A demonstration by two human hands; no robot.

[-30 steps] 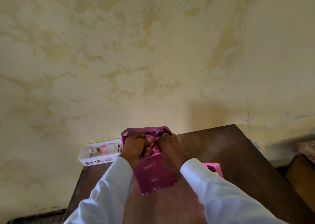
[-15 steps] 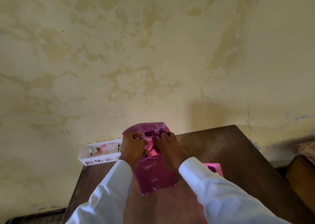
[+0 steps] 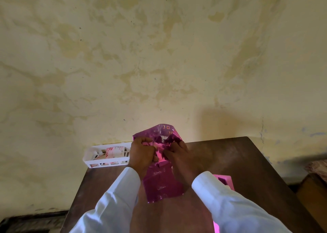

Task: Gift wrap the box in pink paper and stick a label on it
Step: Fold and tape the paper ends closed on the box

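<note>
Hands, left (image 3: 143, 153), right (image 3: 179, 155), pinching pink paper (image 3: 162, 185)

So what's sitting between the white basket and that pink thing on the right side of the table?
The head view shows the left hand and right hand gripping the pink paper there, between white basket and pink object.

Looked dim and yellowish over the wall (image 3: 159, 55), under soft, even light. Showed a broad, blurry shadow on the wall just above the far right part of the table (image 3: 247, 162). Caught small bright glints on the shiny pink paper (image 3: 163, 185). Bent the table edges outward, as from a wide lens. Was dark at the lower left corner and slightly soft on the white sleeves (image 3: 230, 206).
</note>
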